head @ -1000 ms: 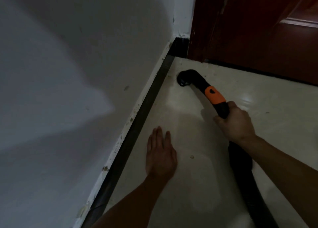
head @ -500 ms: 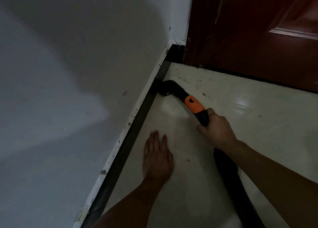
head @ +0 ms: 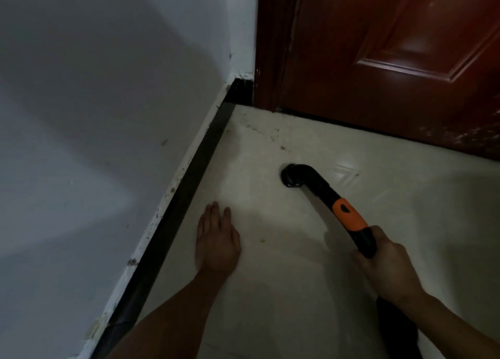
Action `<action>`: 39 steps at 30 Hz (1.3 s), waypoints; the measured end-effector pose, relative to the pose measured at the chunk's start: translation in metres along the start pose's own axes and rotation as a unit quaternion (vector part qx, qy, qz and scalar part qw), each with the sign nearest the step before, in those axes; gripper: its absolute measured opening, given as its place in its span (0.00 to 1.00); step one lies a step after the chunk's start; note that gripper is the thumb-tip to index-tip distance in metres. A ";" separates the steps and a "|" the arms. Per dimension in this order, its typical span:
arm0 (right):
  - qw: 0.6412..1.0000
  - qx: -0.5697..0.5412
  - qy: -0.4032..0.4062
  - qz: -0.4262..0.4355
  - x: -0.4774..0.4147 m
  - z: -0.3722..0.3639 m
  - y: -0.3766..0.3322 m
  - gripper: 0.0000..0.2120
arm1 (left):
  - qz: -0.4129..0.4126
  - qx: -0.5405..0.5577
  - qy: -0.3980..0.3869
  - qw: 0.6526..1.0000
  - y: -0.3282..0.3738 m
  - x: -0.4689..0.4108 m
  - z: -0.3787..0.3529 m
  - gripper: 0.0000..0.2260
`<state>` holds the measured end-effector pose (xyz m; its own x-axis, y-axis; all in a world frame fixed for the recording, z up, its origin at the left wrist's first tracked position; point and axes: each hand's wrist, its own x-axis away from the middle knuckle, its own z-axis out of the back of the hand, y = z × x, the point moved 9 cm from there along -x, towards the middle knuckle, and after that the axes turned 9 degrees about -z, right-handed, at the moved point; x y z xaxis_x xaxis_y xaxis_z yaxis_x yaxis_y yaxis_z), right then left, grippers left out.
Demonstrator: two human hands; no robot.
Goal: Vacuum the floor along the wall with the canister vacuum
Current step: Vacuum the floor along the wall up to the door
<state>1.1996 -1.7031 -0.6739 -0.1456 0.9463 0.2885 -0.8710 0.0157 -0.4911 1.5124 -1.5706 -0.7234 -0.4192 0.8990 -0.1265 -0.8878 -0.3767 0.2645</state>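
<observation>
Nearest, bottom right, the black vacuum hose [head: 393,329] is running up from the frame edge and passing under the right forearm. The right hand [head: 384,264] is gripping the black handle [head: 365,241], fingers curled tight around it. The left hand [head: 216,239] is lying palm down on the pale floor [head: 270,291], fingers straight and pressed together, pointing toward the far corner, holding nothing, just beside the dark baseboard [head: 173,223] but not touching it.

Past the right hand, the handle is continuing into an orange section [head: 349,216], then a black curved tube. Long axis is running diagonally, from lower right up to upper left. The tube is bending down at its far end, where the nozzle opening [head: 290,177] is sitting on or right at the floor; contact cannot be told. The nozzle is pointing toward the wall side, but well apart from the baseboard.

A small crumb [head: 262,240] is lying between the two hands. Farther on, dark specks of dirt [head: 270,132] are scattered near the corner. The white scuffed wall [head: 108,115] is running along the left, and a red-brown door [head: 392,61] is closing the far side.
</observation>
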 end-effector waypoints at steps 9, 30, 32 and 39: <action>0.996 0.002 0.070 -0.058 -0.031 0.022 0.003 0.15 | 0.005 -0.006 -0.001 1.000 0.001 0.000 0.000 0.22; 0.999 0.008 0.047 0.020 -0.083 -0.018 -0.078 0.15 | 0.006 -0.026 -0.017 0.999 0.000 -0.001 -0.004 0.24; 0.999 0.003 0.042 0.021 -0.087 -0.022 -0.081 0.15 | 0.004 -0.033 -0.022 0.999 0.000 -0.001 -0.004 0.25; 0.999 -0.005 0.036 0.028 -0.109 -0.025 -0.106 0.18 | 0.004 -0.035 -0.035 0.999 -0.001 -0.001 -0.006 0.25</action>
<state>1.3198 -1.7998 -0.6739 -0.1606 0.9663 0.2010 -0.8578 -0.0359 -0.5127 1.5128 -1.5725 -0.7297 -0.4143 0.9084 -0.0565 -0.8964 -0.3965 0.1981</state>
